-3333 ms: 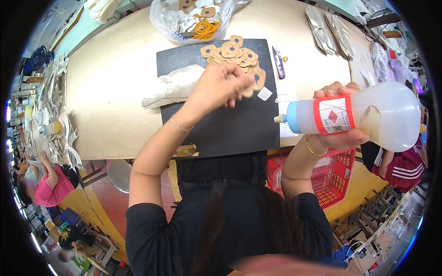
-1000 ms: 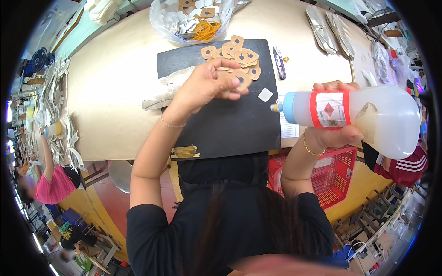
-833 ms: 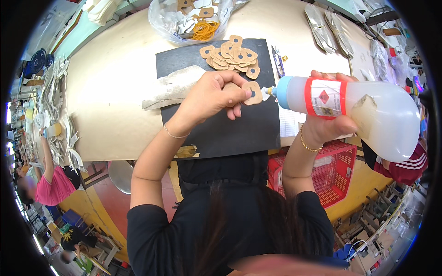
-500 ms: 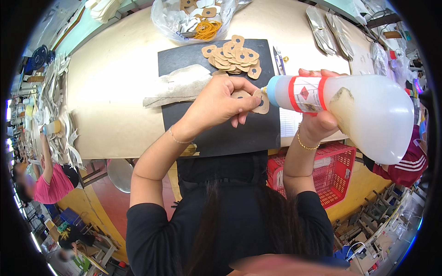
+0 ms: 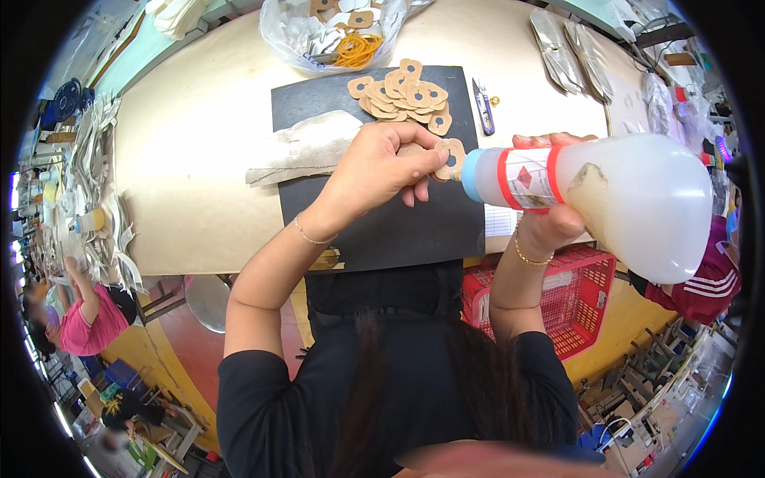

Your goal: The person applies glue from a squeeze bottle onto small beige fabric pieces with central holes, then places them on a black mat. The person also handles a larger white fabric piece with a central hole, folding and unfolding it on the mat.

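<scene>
Beige counter under a workshop, with stacked pale cut pieces along the far-left edge. Further right, black mat carrying a grey cloth and, at its far end, a pile of tan tags. Beyond that, clear bag with orange bands and more tags. Small snips just right of the mat.

Left hand curled, thumb and fingers pinching one tag above the mat's middle. Tag: tan, flat, keyhole-shaped, dark round spot at one end, tilted toward the nozzle. Blue nozzle touching or just beside the tag's edge; exact contact too small to tell.

Right hand wrapped around the bottle near its neck, fingers pressed shut on it. Bottle: translucent white, held on its side, red-banded label, cloudy yellowish liquid pooled toward the fat end. Red basket below it, off the counter's near edge.

Likely risks: too hard a squeeze flooding the small tag and running onto the pinching fingers; drips landing on the mat or the pile; liquid sitting away from the nozzle, so a sudden spurt once tipped; thin tag bending under the nozzle's push.
</scene>
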